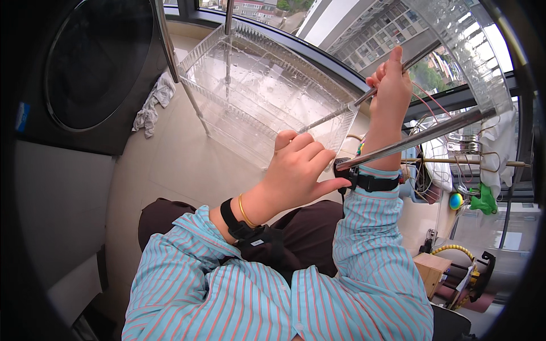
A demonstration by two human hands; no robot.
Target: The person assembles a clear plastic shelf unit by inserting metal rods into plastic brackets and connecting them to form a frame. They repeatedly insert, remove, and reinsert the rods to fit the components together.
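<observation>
Right of a dark front-loading machine [102, 62], a crumpled white cloth [153, 105] and, at upper center, a clear plastic tray [267, 71], holds left hand [301, 166] with fingers curled at the tray's near right corner, too hidden to tell whether gripping. Apart from it, clasps a metal pole [424, 54] in right hand [391, 85], with a green item [483, 200] hanging at far right.

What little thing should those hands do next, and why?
Perhaps the left hand should feel the near metal pole by its thumb, since I can't tell whether its end meets the clear tray. The right hand grips the other pole.
</observation>
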